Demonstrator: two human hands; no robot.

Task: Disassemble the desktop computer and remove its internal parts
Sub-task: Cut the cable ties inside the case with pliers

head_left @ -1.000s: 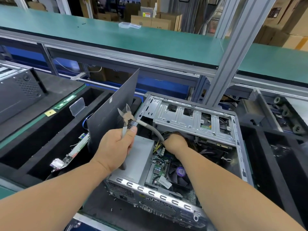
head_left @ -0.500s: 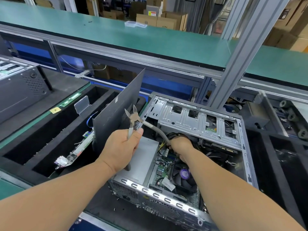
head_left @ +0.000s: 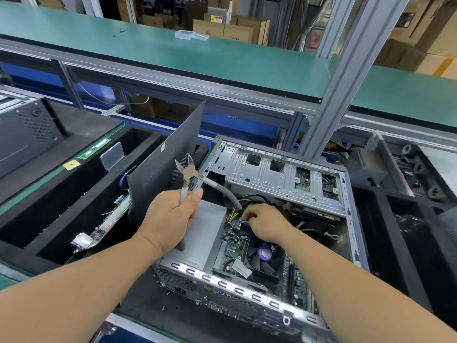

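Observation:
An open desktop computer case (head_left: 284,174) lies on its side in front of me, with its motherboard, a CPU fan (head_left: 264,253) and a grey power supply (head_left: 200,233) exposed. My left hand (head_left: 168,216) holds a pair of cutting pliers (head_left: 188,174) above the power supply, jaws pointing up and apart. A grey cable (head_left: 222,191) curves from the case's left edge down into the case. My right hand (head_left: 264,221) is inside the case, fingers pinching small wires at a connector on the motherboard.
The case's dark side panel (head_left: 160,164) stands upright to the left of the case. A black foam tray (head_left: 61,199) at left holds a circuit board (head_left: 106,224). Another black computer (head_left: 24,134) sits far left. An aluminium post (head_left: 346,78) and a green shelf (head_left: 197,55) rise behind.
My right hand has let go of the grey cable and moved down to pinch small wires on the motherboard. The left hand stays put with the pliers.

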